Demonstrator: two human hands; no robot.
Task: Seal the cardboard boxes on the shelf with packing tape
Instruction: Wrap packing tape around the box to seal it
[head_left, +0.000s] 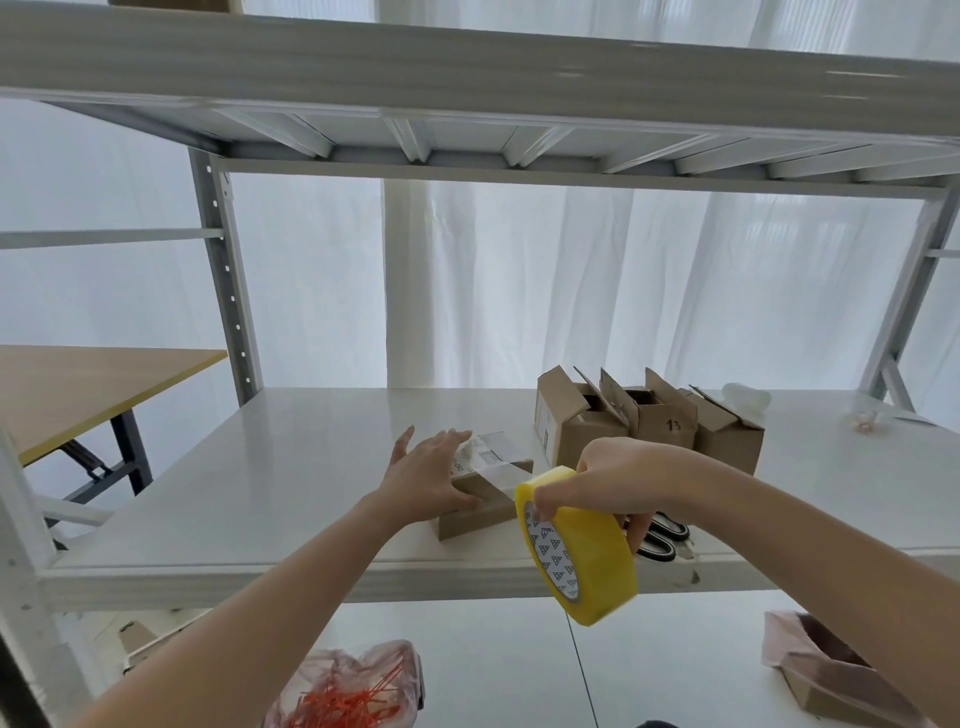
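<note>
Left hand (431, 470): fingers (451, 439) flat, pressing box (480, 514).
Right hand (608, 483): we are gripping tape roll (582, 558).
Risk: hard pulling likely dragging box.

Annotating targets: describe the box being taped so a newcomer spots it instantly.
On the white shelf deck, look near the front edge, left of the row of three cartons. It is the low box under the flat left hand, the only one closed and taped; the others have flaps up.
</note>
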